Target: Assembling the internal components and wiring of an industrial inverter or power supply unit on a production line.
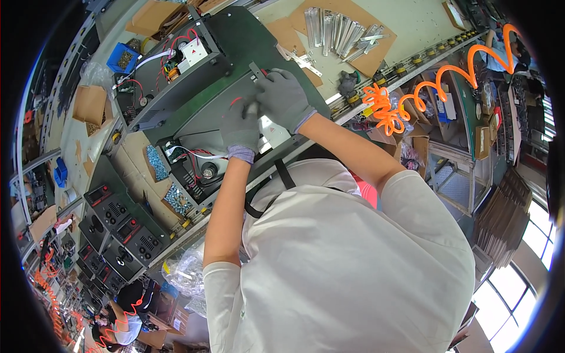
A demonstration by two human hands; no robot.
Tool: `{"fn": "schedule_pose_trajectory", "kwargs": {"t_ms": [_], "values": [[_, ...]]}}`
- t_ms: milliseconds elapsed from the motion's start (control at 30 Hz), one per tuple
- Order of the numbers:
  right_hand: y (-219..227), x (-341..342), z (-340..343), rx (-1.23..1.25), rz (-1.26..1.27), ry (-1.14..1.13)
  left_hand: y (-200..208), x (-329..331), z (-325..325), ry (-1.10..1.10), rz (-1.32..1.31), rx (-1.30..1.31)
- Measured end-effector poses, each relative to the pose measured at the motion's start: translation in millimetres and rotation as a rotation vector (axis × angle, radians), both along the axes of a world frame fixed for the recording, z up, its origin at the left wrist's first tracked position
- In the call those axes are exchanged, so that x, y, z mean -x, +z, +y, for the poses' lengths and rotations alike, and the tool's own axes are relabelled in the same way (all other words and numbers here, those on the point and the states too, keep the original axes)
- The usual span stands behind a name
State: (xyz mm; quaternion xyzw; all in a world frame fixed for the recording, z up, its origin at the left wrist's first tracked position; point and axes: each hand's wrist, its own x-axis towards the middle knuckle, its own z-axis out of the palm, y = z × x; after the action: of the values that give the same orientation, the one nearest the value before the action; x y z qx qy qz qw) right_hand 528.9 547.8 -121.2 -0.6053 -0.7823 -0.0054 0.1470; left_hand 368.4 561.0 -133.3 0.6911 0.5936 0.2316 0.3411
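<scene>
Both my hands wear grey gloves and meet over an opened black metal housing point(200, 126). The fingers of my left hand point(240, 128) are curled, with a short red piece, perhaps wire, showing beside them. Close against it, my right hand point(285, 99) has bent fingers, near the end of a dark metal strip point(254, 70). Whatever lies between the fingers is hidden and slightly blurred. Left of my left wrist, a white cable point(203, 155), red wires and a round black component point(208, 170) sit inside the housing. A bright metal surface point(272, 133) shows below my hands.
Beyond stands a second open housing point(176, 94) with wiring. Metal strips point(335, 29) lie on cardboard at the far right. A blue bin point(122, 59) and boxes of blue-silver fasteners point(156, 162) stand left. An orange coiled hose point(385, 109) hangs right. Finished-looking black units point(120, 215) stand lower left.
</scene>
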Motion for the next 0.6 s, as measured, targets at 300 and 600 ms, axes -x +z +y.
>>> {"fn": "schedule_pose_trajectory", "kwargs": {"t_ms": [300,600], "values": [[-13.9,-1.9,1.9,-0.042,-0.018,0.065,-20.2,-3.0,3.4,0.121,-0.251,0.154],[-17.6,-4.8,2.2,-0.088,0.199,-0.004,-18.2,-3.8,8.8,0.086,-0.393,0.196]]}}
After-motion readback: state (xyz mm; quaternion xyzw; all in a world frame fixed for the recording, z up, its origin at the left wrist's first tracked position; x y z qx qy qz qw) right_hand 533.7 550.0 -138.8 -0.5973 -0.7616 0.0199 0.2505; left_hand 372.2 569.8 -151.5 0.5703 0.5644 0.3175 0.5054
